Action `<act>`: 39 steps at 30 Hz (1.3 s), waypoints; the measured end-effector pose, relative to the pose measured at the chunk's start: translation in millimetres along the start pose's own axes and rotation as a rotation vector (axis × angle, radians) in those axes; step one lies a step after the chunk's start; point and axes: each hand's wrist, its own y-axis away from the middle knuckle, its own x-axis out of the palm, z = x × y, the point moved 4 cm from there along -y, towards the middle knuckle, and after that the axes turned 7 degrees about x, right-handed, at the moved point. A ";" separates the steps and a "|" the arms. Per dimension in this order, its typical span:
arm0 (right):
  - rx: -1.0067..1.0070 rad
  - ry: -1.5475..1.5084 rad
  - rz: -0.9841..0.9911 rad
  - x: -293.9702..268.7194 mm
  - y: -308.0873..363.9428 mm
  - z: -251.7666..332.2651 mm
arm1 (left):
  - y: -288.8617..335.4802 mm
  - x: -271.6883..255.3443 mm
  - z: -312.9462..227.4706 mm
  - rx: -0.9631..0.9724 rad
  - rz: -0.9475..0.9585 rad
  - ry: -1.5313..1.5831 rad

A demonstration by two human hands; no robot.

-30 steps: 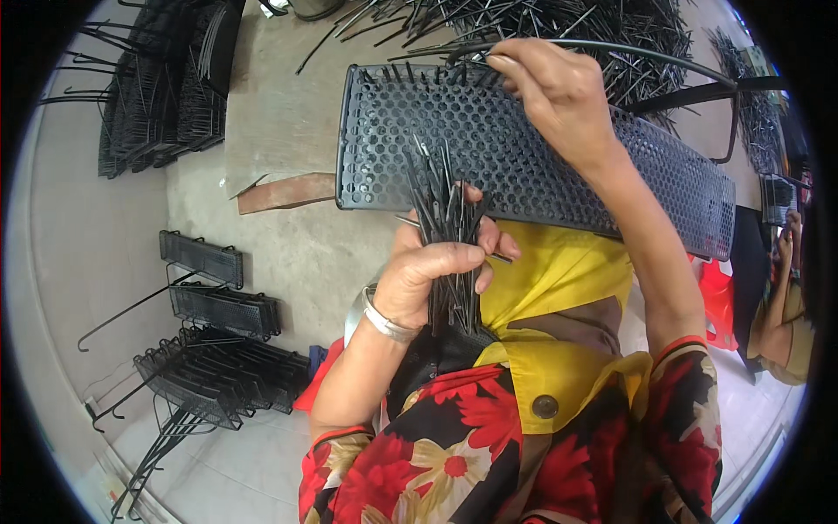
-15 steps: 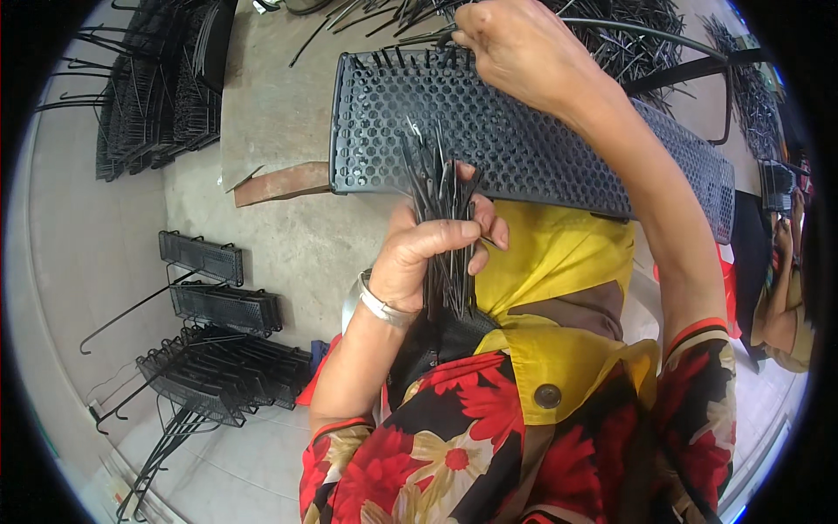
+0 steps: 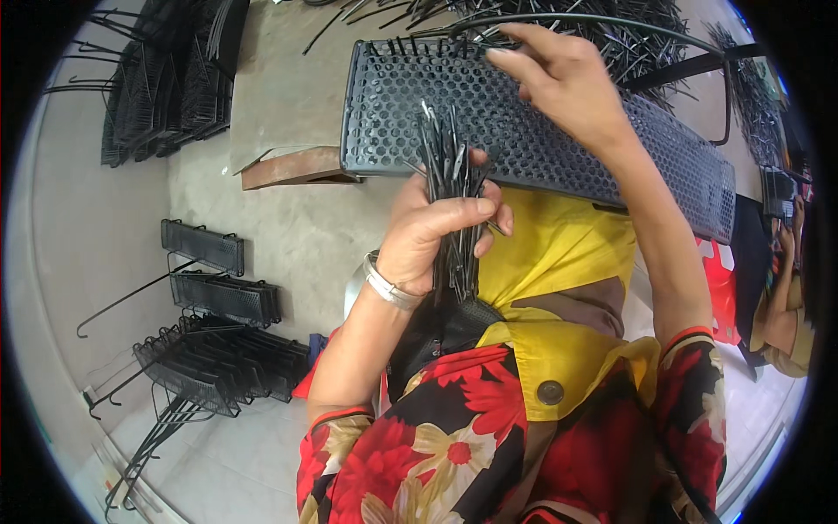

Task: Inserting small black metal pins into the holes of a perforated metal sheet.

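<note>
My left hand (image 3: 423, 231) is closed around a bundle of thin black strips (image 3: 449, 162), whose tips fan upward past the fingers. Right beyond it lies a long black perforated metal rack (image 3: 401, 109), tilted across from left to right. Several short black strips (image 3: 412, 45) stand in a row along the rack's far left edge. Over that far edge hovers my right hand (image 3: 567, 87), its index finger and thumb apart with nothing visible between them. A curved black bar (image 3: 594, 19) passes just above the right fingers.
A heap of loose black strips (image 3: 650, 26) covers the far side of the table. Stacked black racks (image 3: 166, 96) stand at far left, and more racks with long hooks (image 3: 209, 358) lie on the floor at left. Another person's arm (image 3: 779, 288) shows at the right edge.
My right hand has drawn back a little to the right and nearer, and its fingers have spread from a pinch. The left hand still grips the bundle of strips.
</note>
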 end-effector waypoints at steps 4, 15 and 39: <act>0.316 -0.654 0.423 -1.5 32.3 18.2 | 4.7 0.2 -6.1 0.036 -0.063 -0.087; 0.324 -0.866 0.263 -2.9 61.7 23.9 | -2.0 12.4 -8.2 0.046 -0.048 -0.177; -0.271 0.001 -0.287 -1.8 -10.7 -4.8 | 15.5 -25.2 -69.4 0.402 -0.269 0.142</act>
